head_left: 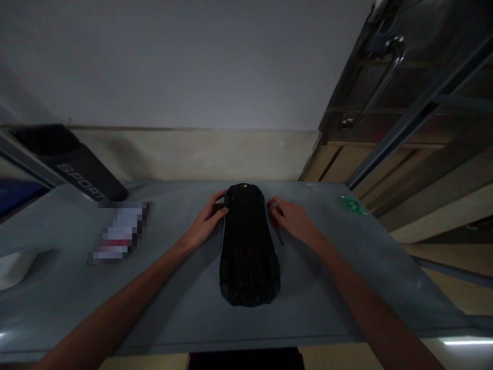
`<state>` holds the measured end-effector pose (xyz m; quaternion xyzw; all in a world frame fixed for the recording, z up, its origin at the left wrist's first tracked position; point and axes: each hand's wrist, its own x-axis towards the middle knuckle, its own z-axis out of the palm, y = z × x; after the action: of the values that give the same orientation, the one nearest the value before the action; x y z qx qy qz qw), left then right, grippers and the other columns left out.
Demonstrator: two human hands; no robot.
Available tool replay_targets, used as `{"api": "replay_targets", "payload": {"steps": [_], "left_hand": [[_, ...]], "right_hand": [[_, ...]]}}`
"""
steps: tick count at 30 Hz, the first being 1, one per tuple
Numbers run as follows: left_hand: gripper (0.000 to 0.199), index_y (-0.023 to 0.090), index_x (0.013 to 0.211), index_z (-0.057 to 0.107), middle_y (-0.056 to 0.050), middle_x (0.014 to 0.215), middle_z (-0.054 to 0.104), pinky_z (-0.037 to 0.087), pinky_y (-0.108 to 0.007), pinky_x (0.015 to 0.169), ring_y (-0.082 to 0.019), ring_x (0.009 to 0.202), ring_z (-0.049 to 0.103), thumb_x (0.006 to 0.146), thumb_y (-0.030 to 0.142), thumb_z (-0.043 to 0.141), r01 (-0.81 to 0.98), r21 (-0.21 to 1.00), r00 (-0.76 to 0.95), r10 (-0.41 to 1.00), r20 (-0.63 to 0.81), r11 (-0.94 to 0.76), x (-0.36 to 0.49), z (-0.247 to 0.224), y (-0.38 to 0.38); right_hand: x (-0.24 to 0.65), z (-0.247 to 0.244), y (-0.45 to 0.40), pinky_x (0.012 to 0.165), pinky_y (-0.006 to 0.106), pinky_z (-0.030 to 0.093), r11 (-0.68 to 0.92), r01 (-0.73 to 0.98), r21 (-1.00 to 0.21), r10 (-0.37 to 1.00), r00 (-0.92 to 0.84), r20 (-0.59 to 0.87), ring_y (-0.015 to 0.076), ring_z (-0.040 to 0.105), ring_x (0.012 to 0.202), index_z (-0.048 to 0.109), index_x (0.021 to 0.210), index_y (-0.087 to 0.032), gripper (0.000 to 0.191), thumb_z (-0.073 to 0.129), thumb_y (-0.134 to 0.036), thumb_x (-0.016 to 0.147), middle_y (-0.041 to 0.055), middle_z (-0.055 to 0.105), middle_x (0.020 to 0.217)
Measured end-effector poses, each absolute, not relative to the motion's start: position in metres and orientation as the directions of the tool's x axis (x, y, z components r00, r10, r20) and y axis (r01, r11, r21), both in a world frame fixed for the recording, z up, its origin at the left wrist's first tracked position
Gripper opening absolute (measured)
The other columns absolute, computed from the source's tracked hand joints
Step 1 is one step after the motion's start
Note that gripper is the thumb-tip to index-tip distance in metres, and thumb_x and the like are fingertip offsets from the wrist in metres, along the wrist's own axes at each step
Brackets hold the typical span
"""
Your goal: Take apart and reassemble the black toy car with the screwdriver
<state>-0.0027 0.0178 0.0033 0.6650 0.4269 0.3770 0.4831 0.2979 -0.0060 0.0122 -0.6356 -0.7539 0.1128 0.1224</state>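
A black toy car (248,241) lies upside down on the grey table, its underside facing up. My left hand (204,223) grips the car's left side near its far end, thumb on the edge and fingers along the wheel. My right hand (290,218) is at the car's right side with its fingers curled. Under those fingers shows the red handle of a screwdriver (275,222), its thin dark shaft pointing toward me. The fingertips of my right hand are partly hidden.
On the left of the table (169,303) stand a black box marked SPORT (84,169), a blurred-out flat item (121,231) and a white object (15,268). A green plastic packet (353,205) lies at the right. A wall rises behind; a metal frame post (404,118) borders the right.
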Motion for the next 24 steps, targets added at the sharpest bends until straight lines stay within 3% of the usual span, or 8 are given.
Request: {"api": "replay_targets", "payload": {"steps": [15,24], "left_hand": [[0.062,0.030,0.163,0.056,-0.011,0.142,0.082,0.051,-0.053,0.125,-0.037,0.138,0.073,0.104,0.046,0.064,0.194,0.964,0.358,0.928,0.103,-0.182,-0.0019,0.0072,0.0157],[0.066,0.030,0.165,0.055,-0.011,0.144,0.081,0.051,-0.051,0.125,-0.036,0.139,0.073,0.103,0.049,0.065,0.191,0.967,0.355,0.930,0.090,-0.167,-0.0026,0.0052,0.0154]], "right_hand": [[0.2973,0.0135,-0.0069,0.086,0.033,0.053,0.170,0.932,-0.320,0.985,-0.166,0.039,0.0259,0.083,0.098,0.070,0.138,-0.022,0.031,0.047,-0.027,0.118,0.0088,0.088,0.106],[0.2934,0.0131,-0.0122,0.078,0.034,0.052,0.175,0.946,-0.272,0.985,-0.170,0.042,0.0263,0.082,0.093,0.064,0.148,-0.023,0.036,0.046,-0.028,0.117,0.0076,0.086,0.102]]}}
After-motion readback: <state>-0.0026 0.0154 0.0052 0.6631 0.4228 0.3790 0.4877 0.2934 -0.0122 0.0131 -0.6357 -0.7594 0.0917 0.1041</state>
